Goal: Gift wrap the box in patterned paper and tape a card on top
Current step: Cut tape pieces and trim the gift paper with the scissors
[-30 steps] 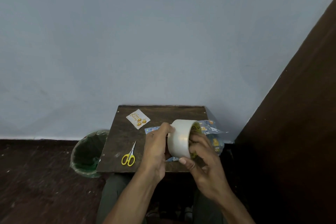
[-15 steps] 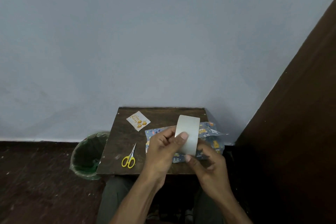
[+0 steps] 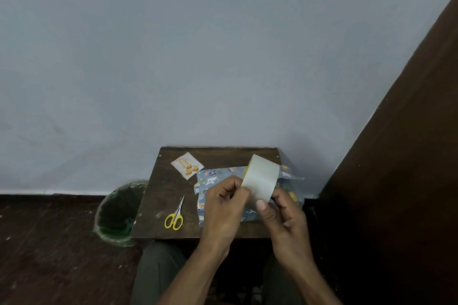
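A wide roll of whitish tape [image 3: 261, 177] is held edge-on above the small dark wooden table [image 3: 171, 195]. My left hand [image 3: 224, 208] grips the roll's left side with curled fingers. My right hand [image 3: 282, 213] holds its lower right side, thumb pressed on the tape face. Under both hands lies the box in blue patterned paper [image 3: 213, 179], mostly hidden, with a loose paper flap sticking out on the right. A white birthday card [image 3: 187, 165] with gold balloons lies at the table's back left.
Yellow-handled scissors [image 3: 175, 216] lie near the table's front left. A bin with a green liner [image 3: 119, 213] stands on the floor left of the table. A dark wooden panel [image 3: 396, 181] rises on the right. My knees are under the front edge.
The roll has turned from showing its open core to edge-on and tilted slightly right. My left fingers have closed round its left edge, and my right thumb has moved onto the tape face.
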